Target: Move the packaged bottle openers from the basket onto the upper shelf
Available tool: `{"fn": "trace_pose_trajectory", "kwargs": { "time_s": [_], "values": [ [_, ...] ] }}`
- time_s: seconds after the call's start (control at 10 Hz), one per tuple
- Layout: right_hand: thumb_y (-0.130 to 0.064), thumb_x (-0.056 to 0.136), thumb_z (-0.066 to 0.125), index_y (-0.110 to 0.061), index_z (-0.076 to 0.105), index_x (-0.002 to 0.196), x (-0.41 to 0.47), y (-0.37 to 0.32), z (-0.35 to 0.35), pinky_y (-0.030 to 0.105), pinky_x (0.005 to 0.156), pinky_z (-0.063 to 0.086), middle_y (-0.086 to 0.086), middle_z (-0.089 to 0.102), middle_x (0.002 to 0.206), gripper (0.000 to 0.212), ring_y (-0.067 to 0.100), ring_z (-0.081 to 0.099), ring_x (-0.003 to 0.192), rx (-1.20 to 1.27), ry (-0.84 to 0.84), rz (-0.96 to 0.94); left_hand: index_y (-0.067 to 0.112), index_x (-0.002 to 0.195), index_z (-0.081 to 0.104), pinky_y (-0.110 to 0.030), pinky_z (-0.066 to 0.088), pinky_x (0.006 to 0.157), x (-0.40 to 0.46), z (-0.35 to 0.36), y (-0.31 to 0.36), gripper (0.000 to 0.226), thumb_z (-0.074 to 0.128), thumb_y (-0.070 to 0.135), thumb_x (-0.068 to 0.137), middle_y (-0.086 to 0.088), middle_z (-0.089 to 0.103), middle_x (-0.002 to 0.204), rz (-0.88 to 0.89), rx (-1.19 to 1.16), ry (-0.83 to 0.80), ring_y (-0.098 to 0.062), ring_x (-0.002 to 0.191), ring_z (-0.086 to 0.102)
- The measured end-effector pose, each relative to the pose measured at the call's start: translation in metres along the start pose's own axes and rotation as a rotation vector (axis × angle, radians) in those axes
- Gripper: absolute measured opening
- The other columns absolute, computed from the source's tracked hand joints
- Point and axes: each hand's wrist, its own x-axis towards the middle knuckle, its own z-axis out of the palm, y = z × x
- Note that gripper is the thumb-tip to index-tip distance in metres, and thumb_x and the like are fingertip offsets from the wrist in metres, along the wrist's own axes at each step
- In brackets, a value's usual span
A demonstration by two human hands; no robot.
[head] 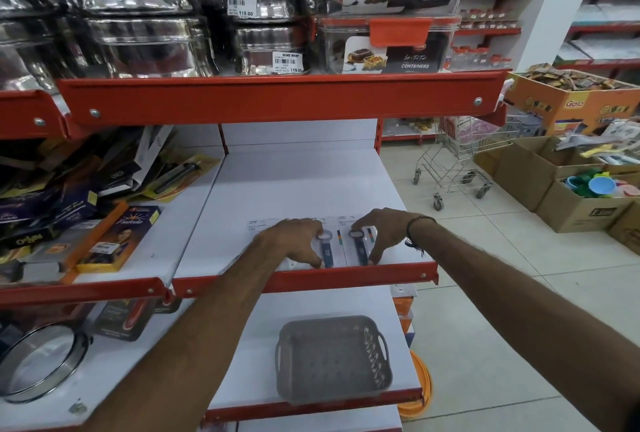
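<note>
Two packaged bottle openers lie side by side on the white upper shelf, close to its red front lip. My left hand rests on the left packaged bottle opener, fingers spread over its white card. My right hand rests on the right packaged bottle opener, thumb at its lower edge. Both openers have dark blue handles and a metal ring. More white card shows under my left hand. The grey plastic basket stands on the shelf below and looks empty.
Boxed kitchen goods are piled on the left shelf section. Steel tins and food containers fill the shelf above. A wire trolley and open cardboard boxes stand on the tiled floor at the right.
</note>
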Motion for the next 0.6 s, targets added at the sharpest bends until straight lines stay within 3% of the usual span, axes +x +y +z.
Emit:
{"fn": "trace_pose_trajectory", "kwargs": {
  "time_s": [0.3, 0.4, 0.5, 0.6],
  "values": [
    [-0.030, 0.073, 0.084, -0.022, 0.040, 0.148, -0.009, -0.008, -0.001, 0.044, 0.117, 0.032, 0.005, 0.037, 0.156, 0.087, 0.028, 0.037, 0.140, -0.013, 0.012, 0.040, 0.020, 0.139, 0.042, -0.043, 0.051, 0.097, -0.008, -0.004, 0.007, 0.076, 0.075, 0.042, 0.074, -0.007, 0.053, 0.139, -0.001, 0.049, -0.010, -0.026, 0.114, 0.055],
    [-0.036, 0.073, 0.083, -0.025, 0.040, 0.146, -0.031, -0.023, -0.002, 0.045, 0.113, 0.036, 0.002, 0.042, 0.153, 0.086, 0.026, 0.041, 0.138, -0.068, 0.107, 0.044, 0.020, 0.143, 0.041, -0.046, 0.047, 0.106, -0.028, -0.001, 0.002, 0.075, 0.073, 0.040, 0.079, -0.004, 0.045, 0.150, 0.058, -0.075, 0.134, -0.027, 0.129, 0.050],
    [-0.044, 0.077, 0.076, -0.028, 0.045, 0.141, -0.062, -0.033, -0.004, 0.044, 0.108, 0.041, -0.004, 0.050, 0.147, 0.073, 0.021, 0.048, 0.133, -0.119, 0.258, -0.009, 0.020, 0.141, 0.044, -0.045, 0.048, 0.104, -0.051, -0.004, 0.000, 0.064, 0.066, 0.043, 0.086, -0.003, 0.049, 0.148, 0.147, -0.078, 0.361, -0.026, 0.128, 0.052],
    [-0.055, 0.082, 0.063, -0.034, 0.058, 0.128, -0.107, -0.048, -0.011, 0.037, 0.098, 0.049, -0.012, 0.062, 0.133, 0.051, 0.012, 0.057, 0.121, -0.231, 0.617, -0.142, 0.018, 0.128, 0.056, -0.040, 0.052, 0.096, -0.087, -0.018, 0.004, 0.046, 0.058, 0.045, 0.091, -0.003, 0.063, 0.132, 0.258, 0.021, 0.723, -0.024, 0.114, 0.062]
  ]
}}
